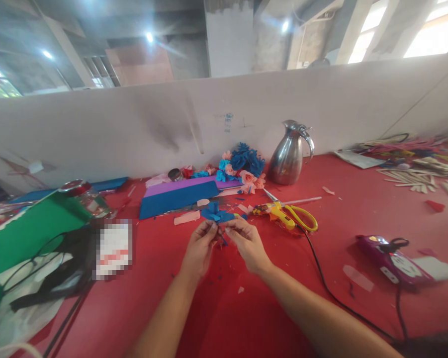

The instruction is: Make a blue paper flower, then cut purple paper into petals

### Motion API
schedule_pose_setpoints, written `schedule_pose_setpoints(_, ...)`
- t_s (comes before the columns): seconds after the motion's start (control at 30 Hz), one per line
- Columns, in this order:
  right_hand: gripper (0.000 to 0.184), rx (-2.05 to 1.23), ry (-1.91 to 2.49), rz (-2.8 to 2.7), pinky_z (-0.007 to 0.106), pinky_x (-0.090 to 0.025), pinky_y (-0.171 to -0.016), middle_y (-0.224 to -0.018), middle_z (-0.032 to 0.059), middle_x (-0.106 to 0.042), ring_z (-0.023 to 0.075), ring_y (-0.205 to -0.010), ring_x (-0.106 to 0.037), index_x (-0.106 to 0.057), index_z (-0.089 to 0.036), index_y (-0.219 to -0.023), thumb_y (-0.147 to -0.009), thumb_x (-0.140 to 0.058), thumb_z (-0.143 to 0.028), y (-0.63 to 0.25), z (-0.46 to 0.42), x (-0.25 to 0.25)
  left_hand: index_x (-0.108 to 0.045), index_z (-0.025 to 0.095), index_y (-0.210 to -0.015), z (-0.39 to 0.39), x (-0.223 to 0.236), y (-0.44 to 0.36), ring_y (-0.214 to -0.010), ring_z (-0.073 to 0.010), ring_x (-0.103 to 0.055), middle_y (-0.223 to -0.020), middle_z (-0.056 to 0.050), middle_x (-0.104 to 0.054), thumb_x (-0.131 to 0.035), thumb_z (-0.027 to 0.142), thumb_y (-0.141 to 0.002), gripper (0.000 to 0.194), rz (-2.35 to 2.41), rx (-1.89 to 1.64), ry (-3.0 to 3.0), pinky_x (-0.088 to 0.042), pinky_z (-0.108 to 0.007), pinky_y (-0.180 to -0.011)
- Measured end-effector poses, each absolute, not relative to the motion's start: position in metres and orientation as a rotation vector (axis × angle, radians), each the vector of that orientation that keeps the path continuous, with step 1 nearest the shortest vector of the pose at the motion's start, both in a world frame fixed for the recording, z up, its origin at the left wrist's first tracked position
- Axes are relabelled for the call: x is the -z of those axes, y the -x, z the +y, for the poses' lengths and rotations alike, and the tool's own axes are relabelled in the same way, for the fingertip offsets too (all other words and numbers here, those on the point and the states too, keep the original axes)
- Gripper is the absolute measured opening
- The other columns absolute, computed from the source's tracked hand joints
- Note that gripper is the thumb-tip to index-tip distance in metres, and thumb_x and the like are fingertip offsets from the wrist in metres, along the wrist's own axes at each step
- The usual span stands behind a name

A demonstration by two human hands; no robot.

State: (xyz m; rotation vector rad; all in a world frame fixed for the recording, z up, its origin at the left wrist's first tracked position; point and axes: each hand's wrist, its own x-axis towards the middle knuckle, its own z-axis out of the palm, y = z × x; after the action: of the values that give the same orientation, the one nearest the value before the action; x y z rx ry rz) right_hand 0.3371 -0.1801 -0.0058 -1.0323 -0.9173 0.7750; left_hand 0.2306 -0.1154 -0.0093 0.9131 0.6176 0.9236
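Both my hands meet over the red table (246,308), pinching a small blue paper flower (215,214) between them. My left hand (200,247) grips its left side with closed fingers. Closed fingers of my right hand (247,243) hold its right side. Just beyond the flower lie blue and purple foam sheets (179,195). A heap of finished blue and pink paper flowers (242,166) sits further back by the white partition. A yellow glue gun (274,213) and yellow-handled scissors (302,216) lie right of my hands.
A steel jug (289,154) stands at the back. A purple power strip (393,258) with black cables lies at right, wooden sticks (417,179) beyond it. At left are a green sheet (26,233), a glass jar (84,196) and a black strap on plastic (41,278).
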Motion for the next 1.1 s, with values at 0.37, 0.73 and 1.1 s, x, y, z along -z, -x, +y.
schedule_pose_setpoints(0.37, 0.016, -0.421, 1.263, -1.111, 0.033, -0.047, -0.078, -0.071, 0.0031, -0.062, 0.0188, -0.078, -0.058, -0.069, -0.021, -0.074, -0.080, -0.054, -0.020, -0.340, -0.180, 0.011, -0.065, 0.018, -0.077, -0.122, 0.015, -0.234, -0.068, -0.0124, -0.056, -0.074, 0.000, -0.064, -0.069, 0.033, -0.074, 0.016, 0.694, -0.990, -1.217, -0.043, -0.023, -0.066)
schedule_pose_setpoints(0.73, 0.039, -0.245, 1.263, -1.417, 0.029, -0.050, -0.075, -0.099, 0.0070, -0.066, 0.0182, -0.087, -0.062, -0.066, -0.026, -0.110, -0.080, -0.047, -0.010, -0.327, -0.195, 0.009, -0.066, 0.018, -0.079, -0.124, 0.016, -0.231, -0.069, -0.0166, -0.057, -0.073, -0.001, -0.066, -0.068, 0.030, -0.073, 0.014, 0.733, -1.027, -1.350, -0.044, -0.027, -0.068)
schedule_pose_setpoints(1.1, 0.016, -0.567, 1.249, -1.062, 0.024, -0.035, -0.052, -0.056, -0.0024, -0.051, 0.0128, -0.052, -0.047, -0.055, -0.021, -0.067, -0.077, -0.043, -0.021, -0.335, -0.192, 0.004, -0.061, 0.016, -0.073, -0.112, 0.006, -0.227, -0.053, -0.0083, -0.043, -0.058, 0.003, -0.046, -0.067, 0.014, -0.074, 0.006, 0.514, -0.866, -0.778, -0.040, -0.022, -0.058)
